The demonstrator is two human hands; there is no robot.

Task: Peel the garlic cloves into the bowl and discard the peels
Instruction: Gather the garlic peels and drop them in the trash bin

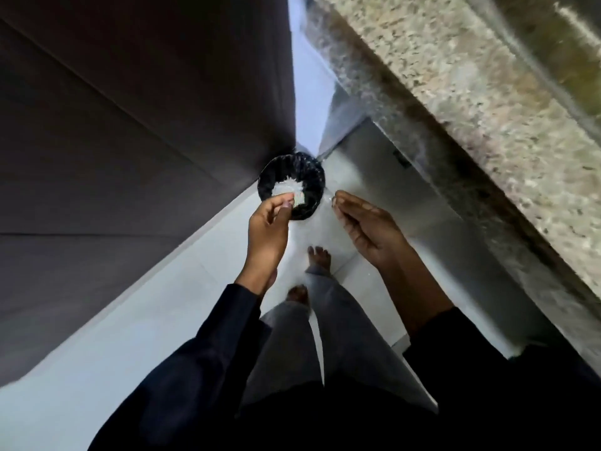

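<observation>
A round bin lined with a black bag (313, 172) stands on the floor below me, and pale garlic peels (286, 189) lie inside it. Over the bin's near rim, my left hand (268, 229) pinches a small bunch of white peels (298, 200) between thumb and fingertips. To the right of the bin my right hand (367, 229) hangs with its fingers together and nearly straight. A tiny pale scrap (333, 199) shows at its fingertips. No bowl or garlic cloves are in view.
A dark cabinet front (130, 141) rises on the left. On the right runs a speckled granite counter (455, 92) with a steel front (422, 196) below it. My bare feet (320, 255) stand on the white tiled floor (146, 320) in the narrow aisle between them.
</observation>
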